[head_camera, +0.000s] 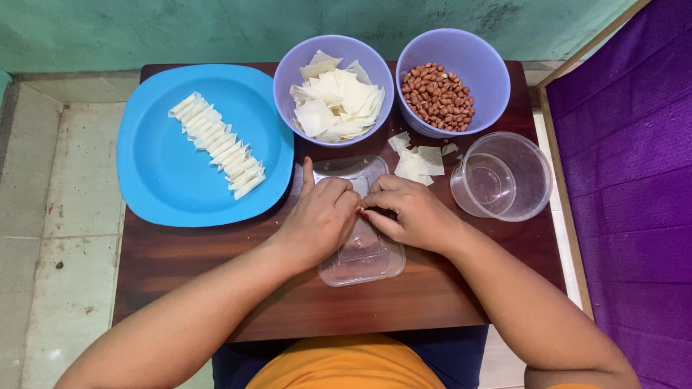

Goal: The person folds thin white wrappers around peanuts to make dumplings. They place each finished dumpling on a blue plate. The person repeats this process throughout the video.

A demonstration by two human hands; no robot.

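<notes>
Both hands meet over the clear plastic lid [364, 252] at the tabletop's [432, 288] near centre. Left hand [321, 216] and right hand [411, 212] pinch a small, mostly hidden piece between touching fingertips, equally near.

Even, soft daylight; faint shadows under bowls; mild glare on clear lid; fingertip detail perhaps slightly soft

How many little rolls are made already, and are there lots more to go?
Done: a row of about a dozen small white rolls lies on the blue plate. In hand: the left hand and right hand meet over the clear plastic lid, pinching something too small to make out. Left: a bowl of white wrapper pieces, a bowl of peanuts, loose wrappers nearby.
</notes>
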